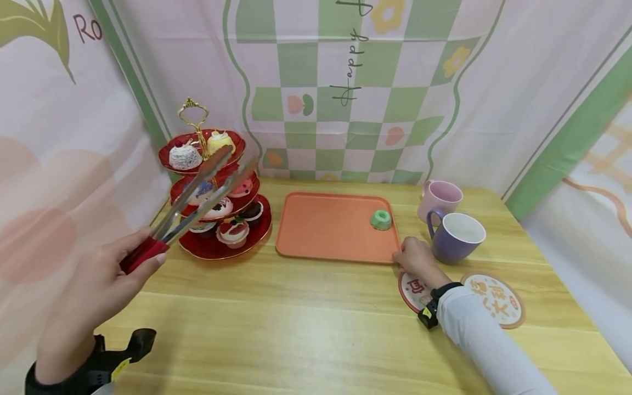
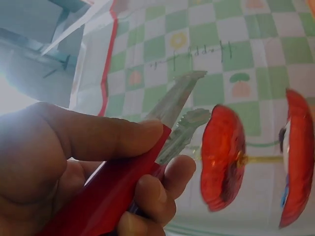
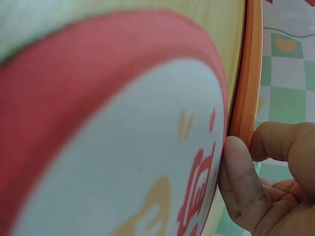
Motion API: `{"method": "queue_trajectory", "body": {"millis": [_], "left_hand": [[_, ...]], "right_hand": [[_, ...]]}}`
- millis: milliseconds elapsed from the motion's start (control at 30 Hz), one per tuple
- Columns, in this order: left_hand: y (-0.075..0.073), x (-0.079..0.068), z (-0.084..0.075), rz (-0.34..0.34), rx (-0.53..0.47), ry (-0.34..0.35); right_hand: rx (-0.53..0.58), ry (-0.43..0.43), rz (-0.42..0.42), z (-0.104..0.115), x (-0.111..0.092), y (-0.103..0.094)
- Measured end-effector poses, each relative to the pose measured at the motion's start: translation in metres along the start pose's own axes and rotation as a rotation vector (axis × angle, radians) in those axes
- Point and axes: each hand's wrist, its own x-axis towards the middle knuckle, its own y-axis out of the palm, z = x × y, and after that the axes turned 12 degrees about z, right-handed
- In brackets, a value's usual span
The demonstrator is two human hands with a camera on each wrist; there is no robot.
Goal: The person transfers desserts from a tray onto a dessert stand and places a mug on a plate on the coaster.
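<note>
My left hand [image 1: 111, 269] grips metal tongs [image 1: 190, 197] by their red handles [image 2: 108, 187]. The tongs' tips stand spread, nothing between them, and overlap the three-tier red cake stand [image 1: 261, 230] in the head view. Small cakes and cupcakes fill the stand's tiers, among them a cream-topped cupcake [image 1: 232, 233]. At the near right corner of the orange tray [image 1: 331, 230], my right hand [image 1: 417, 258] pinches the rim between thumb and finger, as the right wrist view shows. A green ring-shaped cake [image 1: 381, 219] sits on the tray's right side.
Right of the tray stand a pink mug [image 1: 441, 197] and a purple mug [image 1: 456, 238]. A red-rimmed round coaster [image 1: 413, 291] lies partly under my right wrist, with a second coaster [image 1: 496, 299] beside it. A checked cloth [image 1: 355, 126] hangs behind the wooden table [image 1: 296, 329].
</note>
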Motion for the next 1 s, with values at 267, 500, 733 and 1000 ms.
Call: {"method": "queue_trajectory", "body": {"millis": [267, 500, 733, 1000], "left_hand": [[0.018, 0.014, -0.009, 0.204, -0.053, -0.015], [0.034, 0.025, -0.013, 0.319, -0.043, -0.069], [0.053, 0.038, -0.013, 0.392, -0.114, -0.07], [0.08, 0.052, -0.007, 0.429, -0.16, -0.035]], "right_hand": [[-0.003, -0.013, 0.006, 0.0, 0.0, -0.001], [-0.022, 0.003, 0.007, 0.002, 0.001, -0.001], [-0.014, 0.001, 0.01, 0.001, 0.002, -0.001], [-0.021, 0.009, -0.001, 0.001, 0.002, -0.001]]}}
